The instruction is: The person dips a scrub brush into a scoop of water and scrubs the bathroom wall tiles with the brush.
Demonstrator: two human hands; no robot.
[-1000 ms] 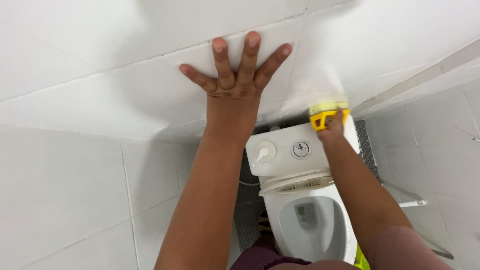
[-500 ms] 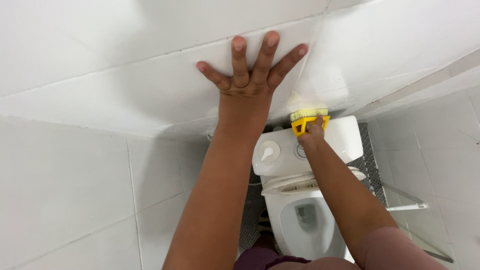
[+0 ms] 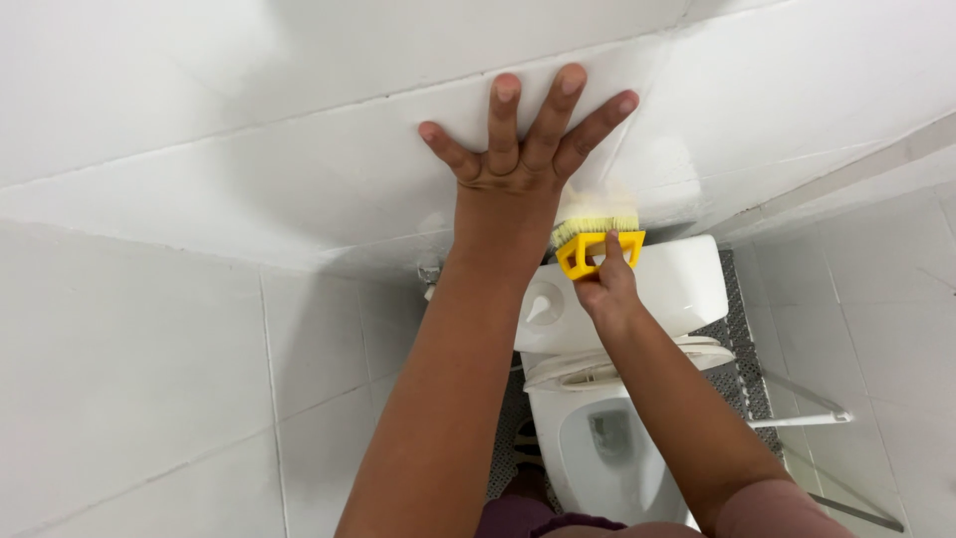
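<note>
My left hand [image 3: 518, 149] lies flat on the white tiled wall [image 3: 249, 169], fingers spread wide, holding nothing. My right hand [image 3: 605, 287] grips a yellow scrub brush [image 3: 596, 239] by its handle. The brush's pale bristles press against the wall just below and to the right of my left hand, above the toilet tank [image 3: 677, 289].
A white toilet stands below me, its bowl [image 3: 607, 448] open and the tank lid carrying a round flush button [image 3: 543, 304]. A grey grated floor mat [image 3: 742, 339] lies around the toilet. A metal rail [image 3: 807, 418] runs along the right wall. White tiles cover the left wall [image 3: 149, 399].
My right hand has carried the brush leftward along the wall, closer to my left hand. The view has shifted, so my left hand sits further right in the picture.
</note>
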